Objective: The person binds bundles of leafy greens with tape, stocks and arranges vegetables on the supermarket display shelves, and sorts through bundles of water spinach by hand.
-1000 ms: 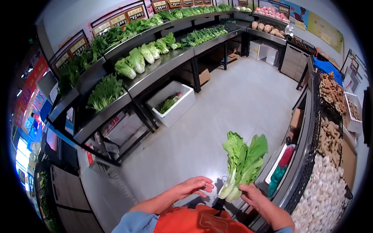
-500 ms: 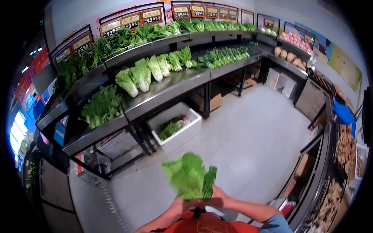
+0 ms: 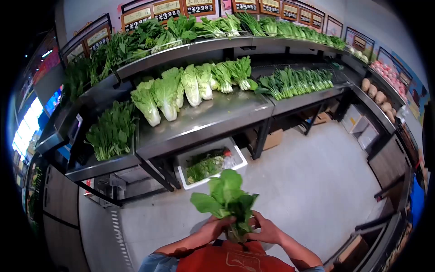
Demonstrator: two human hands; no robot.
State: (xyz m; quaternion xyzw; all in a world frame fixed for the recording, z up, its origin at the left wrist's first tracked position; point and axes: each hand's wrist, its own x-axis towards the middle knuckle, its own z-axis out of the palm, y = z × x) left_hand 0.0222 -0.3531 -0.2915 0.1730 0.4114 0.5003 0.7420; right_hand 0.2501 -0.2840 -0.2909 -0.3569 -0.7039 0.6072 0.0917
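A bunch of leafy greens [image 3: 225, 192] stands upright in front of my red apron, its broad leaves pointing away from me and its stems toward my body. My left hand [image 3: 216, 228] is closed around the left side of the bunch, low on the leaves. On the other side, my right hand [image 3: 266, 230] grips the bunch with bent fingers near the stems. Part of the fingers is hidden behind the leaves. Beyond the bunch, on the floor, a white foam box [image 3: 244, 159] holds loose greens and a clear bag or bottle.
A metal shelf [image 3: 204, 124] carries a row of Chinese cabbages [image 3: 192, 86], dark leafy greens [image 3: 111, 129] at left and bundled greens [image 3: 297, 82] at right. Price signs [image 3: 167, 10] line the wall above. Brown tubers [image 3: 378, 97] lie on the right shelf, above a cabinet [image 3: 387, 158].
My view has come closer to the shelf and swung left. The bunch has turned in my hands; its leaves are now more spread, and both hands show more clearly around it.
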